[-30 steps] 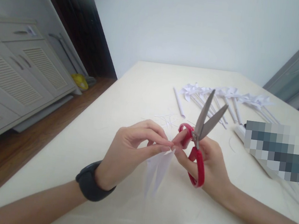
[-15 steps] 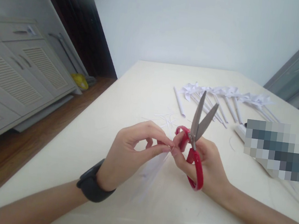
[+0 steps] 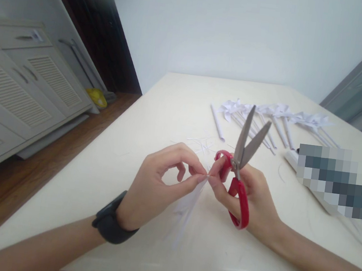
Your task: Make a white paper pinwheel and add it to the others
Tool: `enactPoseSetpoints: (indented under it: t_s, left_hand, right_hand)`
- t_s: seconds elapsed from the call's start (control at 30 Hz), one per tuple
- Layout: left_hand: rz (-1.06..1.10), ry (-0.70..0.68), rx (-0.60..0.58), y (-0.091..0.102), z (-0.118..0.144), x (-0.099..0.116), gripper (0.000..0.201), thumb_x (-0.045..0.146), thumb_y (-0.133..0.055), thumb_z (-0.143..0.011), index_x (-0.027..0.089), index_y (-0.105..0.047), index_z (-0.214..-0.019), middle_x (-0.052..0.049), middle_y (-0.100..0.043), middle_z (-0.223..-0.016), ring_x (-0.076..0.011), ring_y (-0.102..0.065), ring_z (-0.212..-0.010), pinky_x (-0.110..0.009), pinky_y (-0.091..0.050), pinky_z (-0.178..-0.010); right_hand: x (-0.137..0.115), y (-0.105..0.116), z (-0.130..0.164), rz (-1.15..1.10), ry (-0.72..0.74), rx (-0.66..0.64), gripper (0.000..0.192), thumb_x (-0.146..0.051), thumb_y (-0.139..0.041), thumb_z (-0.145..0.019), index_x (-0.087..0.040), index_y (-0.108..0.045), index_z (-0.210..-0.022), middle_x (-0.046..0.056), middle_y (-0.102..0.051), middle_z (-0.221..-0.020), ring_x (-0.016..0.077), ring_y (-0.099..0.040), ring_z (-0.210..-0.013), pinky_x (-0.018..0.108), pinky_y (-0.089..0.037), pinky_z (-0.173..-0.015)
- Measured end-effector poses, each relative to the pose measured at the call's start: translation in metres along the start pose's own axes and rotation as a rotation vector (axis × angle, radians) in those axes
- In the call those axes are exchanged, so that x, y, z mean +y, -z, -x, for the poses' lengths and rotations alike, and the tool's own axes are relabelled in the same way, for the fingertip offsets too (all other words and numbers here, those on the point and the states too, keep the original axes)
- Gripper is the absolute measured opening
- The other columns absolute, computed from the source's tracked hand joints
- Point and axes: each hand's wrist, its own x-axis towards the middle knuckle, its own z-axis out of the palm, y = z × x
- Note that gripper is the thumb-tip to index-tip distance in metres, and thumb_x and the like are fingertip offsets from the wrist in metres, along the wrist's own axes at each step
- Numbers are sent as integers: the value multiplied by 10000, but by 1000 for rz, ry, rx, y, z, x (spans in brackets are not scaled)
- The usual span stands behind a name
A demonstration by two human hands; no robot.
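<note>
My left hand [image 3: 164, 186], with a dark band on the wrist, is pinched at thumb and forefinger. A thin pale strand [image 3: 208, 177] shows between its fingertips and those of my right hand [image 3: 252, 197]. The handles of red-handled scissors [image 3: 239, 169] are looped over my right hand, and their blades stand apart, pointing up and away. The thumb and forefinger of that hand also meet at the strand. Below the fingertips, blurred white strips [image 3: 188, 209] hang or lie; I cannot tell which.
Thin white paper offcuts [image 3: 202, 147] lie beyond my hands on the white table [image 3: 156, 119]. A rolled paper tube [image 3: 217, 122] lies behind them, left of several white paper pinwheels [image 3: 279, 112] on sticks. A partly blurred-out white object [image 3: 317, 196] lies at the right.
The scissors have shifted slightly to the right and tilted with my right hand. My fingertips stay close together, and the strand between them looks shorter.
</note>
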Motion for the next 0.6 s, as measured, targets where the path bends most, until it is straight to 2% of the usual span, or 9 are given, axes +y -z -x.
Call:
enactPoseSetpoints:
  t_s: [0.13, 0.3, 0.5, 0.6]
  left_hand:
    - [-12, -4, 41, 1, -1, 0, 76, 102, -596, -768, 175, -606, -749, -32, -601, -766, -137, -538, -714, -276, -445, -629]
    - [-10, -43, 63, 2, -1, 0, 85, 92, -614, -751, 177, -617, -753, -33, -605, -771, -139, -536, -707, -278, -442, -614]
    - [-79, -73, 118, 1, 1, -2, 122, 76, -633, -732, 194, -633, -765, -9, -616, -747, -128, -537, -680, -268, -426, -578]
    - [-101, -84, 136, 1, 1, -2, 124, 80, -644, -724, 201, -640, -749, 1, -622, -735, -118, -535, -656, -257, -419, -562]
  right_hand:
    - [0, 7, -5, 27, -41, -40, 140, -132, -536, -787, -208, -431, -735, -41, -445, -669, 100, -400, -580, 233, -345, -544]
    - [1, 12, -12, 280, 33, -32, 225, -185, -567, -745, -206, -346, -707, -41, -412, -682, 114, -379, -606, 269, -324, -611]
    - [5, 6, -10, 485, 157, -106, 183, -215, -547, -726, -204, -382, -803, 4, -502, -830, 156, -449, -736, 338, -334, -775]
    - [7, 6, -10, 573, 204, -111, 183, -237, -534, -712, -200, -404, -836, 34, -512, -867, 187, -468, -784, 370, -329, -804]
